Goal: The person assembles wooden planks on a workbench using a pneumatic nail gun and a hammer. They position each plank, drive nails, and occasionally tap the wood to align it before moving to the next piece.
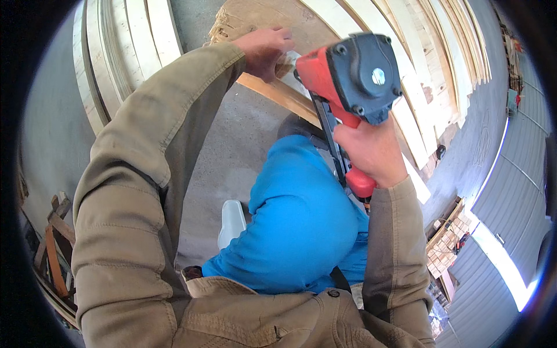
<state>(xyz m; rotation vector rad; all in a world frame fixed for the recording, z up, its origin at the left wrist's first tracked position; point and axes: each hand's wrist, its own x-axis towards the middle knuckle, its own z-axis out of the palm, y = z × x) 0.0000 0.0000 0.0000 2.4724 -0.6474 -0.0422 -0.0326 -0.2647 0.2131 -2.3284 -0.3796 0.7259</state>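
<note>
My right hand (374, 152) is wrapped around the handle of a red and black nail gun (354, 78), raised over the near edge of the work. The gun's slim black magazine runs down beside my knee. Toward the far side, my left hand (264, 51) grips a pale wood strip (288, 65), its thumb and fingers apart around the strip's end. Under that strip lies an orange-brown wooden beam (278, 95), running toward the gun. The gun's body hides where its nose meets the wood.
Long pale planks (418, 64) lie side by side at the far right. More boards (125, 40) are stacked at the far left. Scrap wood (58, 232) sits at the left edge, with a pile of short blocks (449, 243) at the right. My blue-trousered knee (301, 214) is close below.
</note>
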